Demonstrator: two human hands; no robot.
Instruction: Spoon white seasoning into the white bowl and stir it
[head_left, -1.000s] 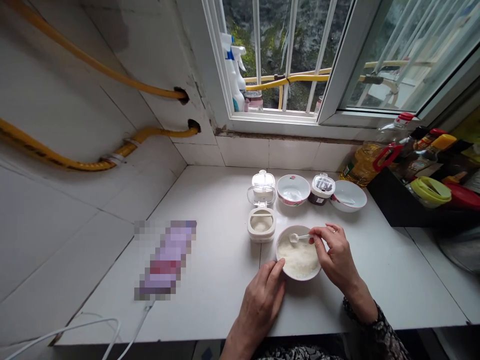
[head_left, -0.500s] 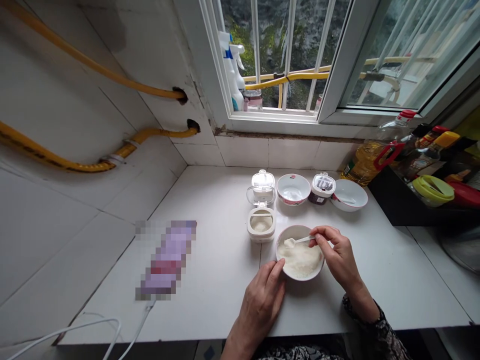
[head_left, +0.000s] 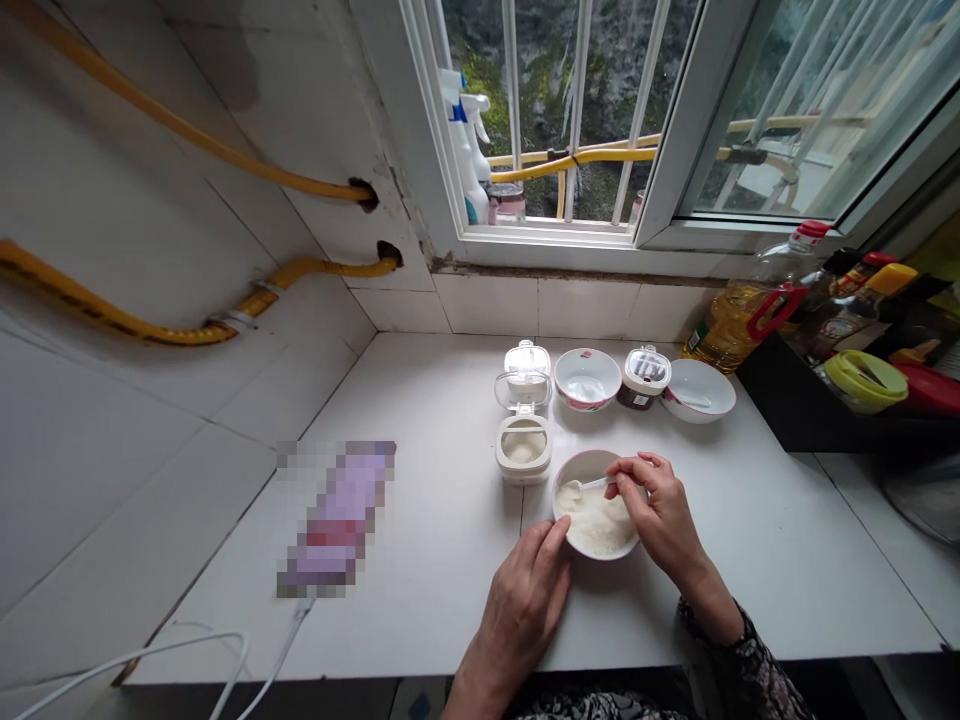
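Note:
A white bowl (head_left: 578, 466) of pale powder (head_left: 602, 528) stands near the counter's front. My left hand (head_left: 525, 590) rests at its left rim, thumb and index fingertips against the edge, gripping the bowl's side. Over the right rim, my right hand (head_left: 654, 505) pinches the handle of a small white spoon (head_left: 592, 484), whose head sits at the powder in the left part of the bowl. Just behind and left is an open white container (head_left: 523, 452) with pale powder inside, its clear lid tipped back.
Behind stand a flowered bowl (head_left: 587, 380), a lidded dark jar (head_left: 645, 377) and a bowl with a spoon (head_left: 698, 390). An oil bottle (head_left: 739, 310) and black rack (head_left: 787, 400) are at right. A blurred purple object (head_left: 341, 515) with a white cable lies left.
My right hand has moved a little left over the bowl, taking the spoon with it, and the spoon's head is lower in the powder. My left hand has stayed at the rim.

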